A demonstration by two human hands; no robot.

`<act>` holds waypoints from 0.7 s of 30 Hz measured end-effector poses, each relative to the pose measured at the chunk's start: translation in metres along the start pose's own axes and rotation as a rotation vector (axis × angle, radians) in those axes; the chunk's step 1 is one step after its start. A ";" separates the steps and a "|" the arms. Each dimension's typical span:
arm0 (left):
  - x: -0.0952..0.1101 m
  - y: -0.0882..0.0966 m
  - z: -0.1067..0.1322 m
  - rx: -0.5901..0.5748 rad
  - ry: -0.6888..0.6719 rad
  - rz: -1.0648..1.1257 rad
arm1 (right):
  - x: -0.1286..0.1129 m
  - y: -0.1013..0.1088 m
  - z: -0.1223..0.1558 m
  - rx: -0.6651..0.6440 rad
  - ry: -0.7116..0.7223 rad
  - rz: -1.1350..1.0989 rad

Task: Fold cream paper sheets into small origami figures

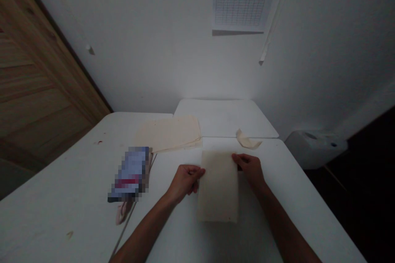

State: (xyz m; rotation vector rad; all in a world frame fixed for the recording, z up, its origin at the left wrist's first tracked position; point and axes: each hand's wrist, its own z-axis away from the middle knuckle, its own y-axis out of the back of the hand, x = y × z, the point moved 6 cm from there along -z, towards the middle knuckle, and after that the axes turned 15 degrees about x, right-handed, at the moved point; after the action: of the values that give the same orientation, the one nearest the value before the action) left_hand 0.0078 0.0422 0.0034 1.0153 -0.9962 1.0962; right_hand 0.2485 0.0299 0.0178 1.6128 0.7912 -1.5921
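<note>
A folded cream cloth piece (218, 189) lies flat on the white table (77, 197) in front of me. My left hand (185, 181) has its fingers curled and pinches the cloth's left edge. On the opposite side, my right hand (250, 168) grips the upper right edge with bent fingers. A stack of similar cream cloth pieces (169, 133) rests further back to the left.
A blurred flat object (131, 174) lies left of my hands, with a pinkish item (121, 213) under it. A curled cream strip (247, 141) sits near the table's back edge. A second white table (225, 117) abuts the wall. A wooden door (33, 86) stands at left.
</note>
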 end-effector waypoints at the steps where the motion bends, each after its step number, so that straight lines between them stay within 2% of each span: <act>1: 0.000 0.000 0.000 -0.002 0.000 0.002 | -0.001 0.000 0.000 0.003 0.010 0.011; 11: 0.003 0.009 -0.004 0.119 -0.041 0.006 | -0.005 -0.008 0.006 -0.077 0.001 -0.029; 21: 0.005 0.000 0.003 -0.023 -0.026 -0.133 | -0.008 0.000 0.002 0.026 0.104 0.035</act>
State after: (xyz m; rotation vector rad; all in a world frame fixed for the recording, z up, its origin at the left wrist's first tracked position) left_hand 0.0085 0.0407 0.0090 1.0640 -0.9467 0.9627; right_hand 0.2473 0.0286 0.0256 1.7308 0.7941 -1.5097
